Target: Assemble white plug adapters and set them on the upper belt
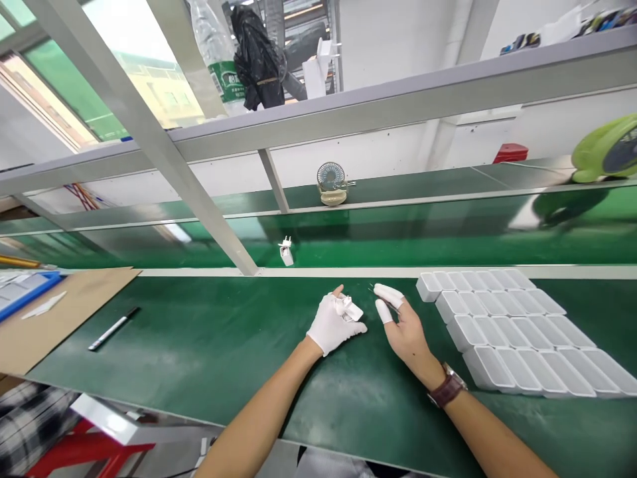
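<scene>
My left hand [332,323] wears a white glove and is closed around a small white plug-like part [350,308], held just above the green work surface [199,345]. My right hand [402,322] is bare except for white finger cots. It pinches a thin dark tool like tweezers [383,298], whose tip points left toward the part. The two hands are a short gap apart. A brown watch sits on my right wrist.
Rows of white rectangular cases [512,328] lie to the right. A white charger plug [286,253] rests on the green conveyor belt behind. A marker pen [113,328] and cardboard sheet [60,312] lie at left. Small fans [332,183] stand farther back.
</scene>
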A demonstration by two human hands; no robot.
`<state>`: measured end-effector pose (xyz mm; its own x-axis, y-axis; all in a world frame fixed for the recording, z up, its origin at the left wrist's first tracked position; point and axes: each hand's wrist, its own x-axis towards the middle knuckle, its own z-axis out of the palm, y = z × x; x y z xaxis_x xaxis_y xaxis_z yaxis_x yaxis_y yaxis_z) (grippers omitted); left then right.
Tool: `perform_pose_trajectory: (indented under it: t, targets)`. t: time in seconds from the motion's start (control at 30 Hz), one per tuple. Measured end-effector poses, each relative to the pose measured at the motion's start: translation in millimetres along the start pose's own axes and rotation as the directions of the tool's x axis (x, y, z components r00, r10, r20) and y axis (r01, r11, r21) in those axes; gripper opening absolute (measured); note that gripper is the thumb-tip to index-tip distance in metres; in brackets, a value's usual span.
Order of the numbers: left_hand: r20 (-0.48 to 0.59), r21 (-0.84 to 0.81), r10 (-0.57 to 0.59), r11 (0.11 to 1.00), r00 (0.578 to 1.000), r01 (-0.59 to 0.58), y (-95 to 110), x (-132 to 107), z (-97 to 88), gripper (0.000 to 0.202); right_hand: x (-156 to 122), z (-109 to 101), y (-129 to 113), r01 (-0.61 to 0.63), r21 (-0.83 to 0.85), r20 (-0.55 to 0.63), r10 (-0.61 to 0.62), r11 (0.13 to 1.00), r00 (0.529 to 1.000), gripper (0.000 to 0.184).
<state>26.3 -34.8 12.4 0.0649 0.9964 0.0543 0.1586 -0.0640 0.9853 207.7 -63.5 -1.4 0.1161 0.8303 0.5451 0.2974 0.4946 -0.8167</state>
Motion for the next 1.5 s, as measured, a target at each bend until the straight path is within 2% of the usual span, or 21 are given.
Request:
perform_pose_trajectory:
  t: [0.1,0.2,0.3,0.37,0.47,0.57,0.7,0.77,0.97,1.07,1.13,1.27,1.33,1.4,1.43,1.47,1.5]
  targets:
    - [0.019,-0.068,-0.053,0.996,0.998,0.055,0,3,-3.0,0.092,-1,-3,16,0.185,-0.237,0.179,-0.144,0.954,0.973,0.041]
    - [0.089,-0.026,-0.070,0.997,0.994,0.073,0,5,-7.7,0.095,-5,-4,28,0.339,-0.399,0.391,-0.176,0.852,0.903,0.051]
    - [0.156,0.103,-0.051,0.994,0.986,0.035,0,6,-13.0,0.097,-8,-2,33,0.425,-0.438,0.520,-0.163,0.792,0.839,0.059]
    - [0.176,0.149,-0.064,0.988,0.982,0.037,-1,7,-14.8,0.097,-8,0,33,0.449,-0.431,0.535,-0.179,0.783,0.825,0.065]
    - [0.192,0.157,-0.086,0.986,0.978,0.056,-6,7,-14.4,0.101,-7,2,31,0.413,-0.434,0.452,-0.202,0.801,0.869,0.070]
    - [0.265,0.107,-0.057,0.994,0.963,0.030,-12,4,-12.3,0.105,-6,1,25,0.353,-0.400,0.381,-0.196,0.846,0.904,0.070]
    - [0.408,0.060,-0.049,0.998,0.912,0.027,-18,-2,-10.1,0.114,-3,-4,12,0.289,-0.258,0.442,-0.153,0.922,0.884,0.068]
    - [0.439,0.047,-0.037,0.999,0.898,0.019,-19,-3,-9.3,0.113,1,-7,7,0.225,-0.179,0.474,-0.116,0.958,0.873,0.064]
    - [0.380,-0.030,0.041,0.999,0.924,-0.032,-21,-5,-3.1,0.099,10,-11,15,0.006,-0.016,0.436,0.002,1.000,0.900,0.041]
    - [0.343,-0.037,0.041,0.999,0.938,-0.030,-17,-7,1.6,0.091,10,-11,24,-0.047,-0.028,0.409,0.055,0.998,0.911,0.034]
    - [0.297,-0.022,0.025,1.000,0.955,-0.019,-14,-8,4.7,0.087,8,-10,26,-0.068,-0.014,0.404,0.068,0.998,0.912,0.036]
    - [0.186,-0.029,0.037,0.999,0.982,-0.032,-14,-2,6.7,0.085,8,-5,20,-0.143,0.027,0.387,0.121,0.989,0.914,0.031]
    - [0.081,0.080,0.061,0.994,0.995,-0.068,-14,1,5.1,0.083,12,-6,15,-0.153,0.023,0.286,0.140,0.988,0.948,0.022]
    - [0.019,0.309,0.125,0.943,0.992,-0.125,-10,1,4.8,0.074,18,-9,12,-0.142,-0.002,0.100,0.141,0.990,0.985,0.019]
    - [0.057,0.431,0.172,0.884,0.983,-0.180,-6,-2,6.3,0.067,21,-12,11,-0.137,-0.022,0.006,0.138,0.990,0.990,0.019]
    - [0.157,0.530,0.215,0.805,0.964,-0.266,0,-6,9.4,0.061,23,-14,11,-0.134,-0.045,-0.070,0.130,0.990,0.989,0.020]
    - [0.296,0.593,0.241,0.712,0.924,-0.376,6,-11,14.0,0.058,25,-16,12,-0.126,-0.068,-0.120,0.118,0.990,0.986,0.020]
